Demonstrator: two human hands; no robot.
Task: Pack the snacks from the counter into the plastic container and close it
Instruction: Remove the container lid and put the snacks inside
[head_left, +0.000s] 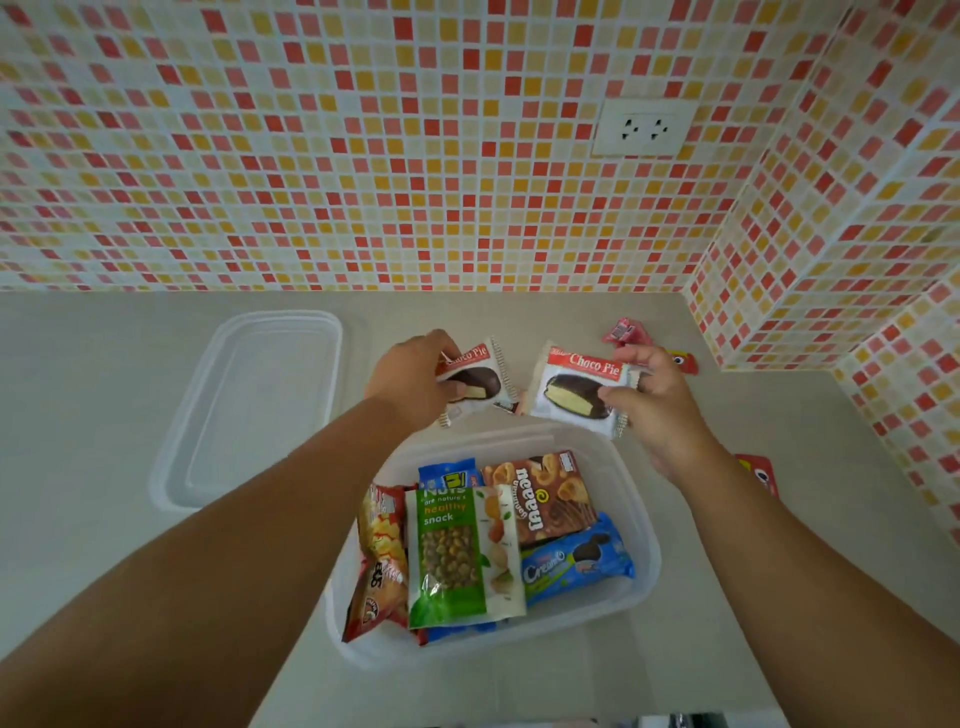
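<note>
The clear plastic container sits open on the counter and holds a green nuts bag, a red chips bag, a brown snack box and a blue Creamo cookie pack. My left hand grips a white Choco Pie packet just beyond the container's far rim. My right hand pinches a second Choco Pie packet by its right edge, beside the first. The clear lid lies flat to the left.
Small red wrapped snacks lie on the counter at the right: one pink-red, one behind my right hand, one by my right wrist. The tiled wall rises behind, with a tiled corner jutting out at right.
</note>
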